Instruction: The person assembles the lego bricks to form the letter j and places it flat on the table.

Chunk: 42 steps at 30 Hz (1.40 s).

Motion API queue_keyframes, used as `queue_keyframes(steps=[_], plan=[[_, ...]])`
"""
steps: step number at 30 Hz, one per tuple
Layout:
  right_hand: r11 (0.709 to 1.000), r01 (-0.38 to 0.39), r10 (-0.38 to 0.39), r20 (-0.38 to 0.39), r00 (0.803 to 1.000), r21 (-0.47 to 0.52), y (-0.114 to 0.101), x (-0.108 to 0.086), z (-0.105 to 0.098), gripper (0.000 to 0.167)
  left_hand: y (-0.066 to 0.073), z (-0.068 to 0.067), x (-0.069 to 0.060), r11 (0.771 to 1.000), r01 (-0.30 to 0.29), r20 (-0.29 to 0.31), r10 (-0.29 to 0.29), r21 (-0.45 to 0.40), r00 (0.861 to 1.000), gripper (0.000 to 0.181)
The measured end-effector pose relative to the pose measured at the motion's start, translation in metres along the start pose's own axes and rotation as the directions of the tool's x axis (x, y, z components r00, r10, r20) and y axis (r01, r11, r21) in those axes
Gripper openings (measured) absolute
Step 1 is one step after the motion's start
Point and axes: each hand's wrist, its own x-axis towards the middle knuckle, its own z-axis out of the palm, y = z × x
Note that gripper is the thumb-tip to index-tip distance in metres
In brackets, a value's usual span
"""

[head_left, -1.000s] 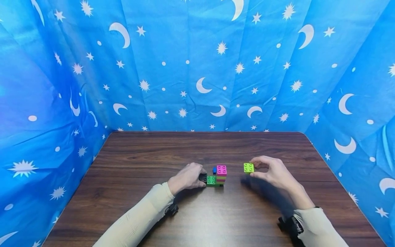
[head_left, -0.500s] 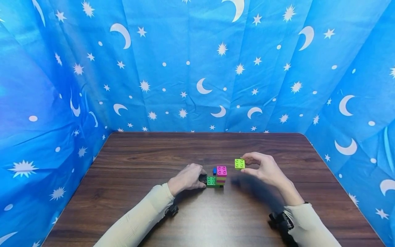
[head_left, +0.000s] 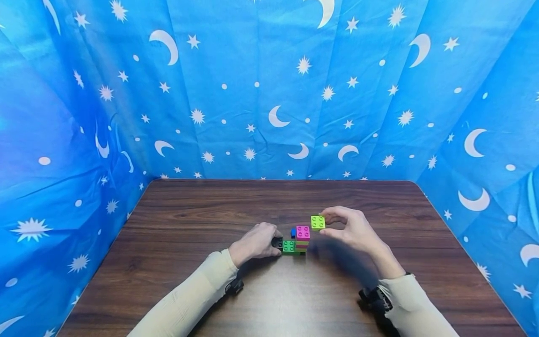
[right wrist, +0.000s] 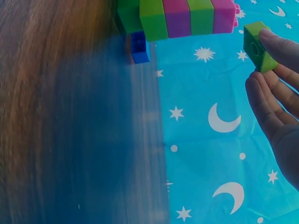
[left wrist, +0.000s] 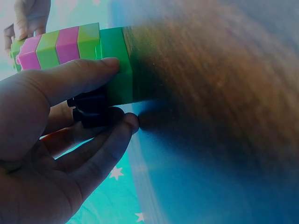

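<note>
In the head view a tower of toy building bricks (head_left: 302,232) stands mid-table, alternating lime and pink with a pink studded top. Its base is a green brick (head_left: 288,246) lying on the table. At the base's left end sits a black brick (left wrist: 91,109), pinched between the thumb and fingers of my left hand (head_left: 258,241). My right hand (head_left: 353,228) pinches a lime brick (head_left: 317,223) by its right side. That brick is in the air just right of the tower's top, apart from it, its hollow underside visible in the right wrist view (right wrist: 256,48).
Behind the tower, low at the table surface, is a blue brick (right wrist: 140,48), partly hidden in the head view. The wood-grain table (head_left: 202,201) reaches back to a blue curtain (head_left: 236,103) with moons and stars. Dark cameras sit at both wrists.
My right hand has carried the lime brick leftward and slightly farther back, closer to the tower. My left hand and the brick tower have stayed in place.
</note>
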Motion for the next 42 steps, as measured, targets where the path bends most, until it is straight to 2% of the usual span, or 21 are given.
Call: queue_keyframes(steps=[5, 13, 21, 30, 42], plan=[[0.999, -0.007, 0.007, 0.012, 1.000, 0.054, -0.002, 0.002, 0.005, 0.040, 0.000, -0.001, 0.000, 1.000, 0.002, 0.005, -0.002, -0.009, 1.000, 0.043], [0.995, 0.028, -0.033, 0.049, 0.998, 0.093, -0.004, 0.004, 0.012, 0.041, 0.000, -0.002, 0.001, 1.000, 0.004, 0.016, -0.004, -0.018, 1.000, 0.042], [0.993, -0.005, -0.004, 0.076, 0.997, 0.115, -0.008, 0.006, 0.014, 0.037, -0.001, -0.002, 0.001, 1.000, 0.011, 0.020, -0.010, -0.025, 1.000, 0.041], [0.986, -0.010, -0.006, 0.095, 0.995, 0.164, -0.008, 0.005, 0.020, 0.036, -0.001, -0.001, 0.001, 1.000, -0.002, 0.009, 0.002, -0.019, 1.000, 0.039], [0.990, 0.013, -0.026, 0.087, 0.996, 0.142, -0.005, 0.005, 0.028, 0.037, 0.001, -0.002, -0.001, 1.000, 0.004, 0.011, -0.004, -0.016, 1.000, 0.042]])
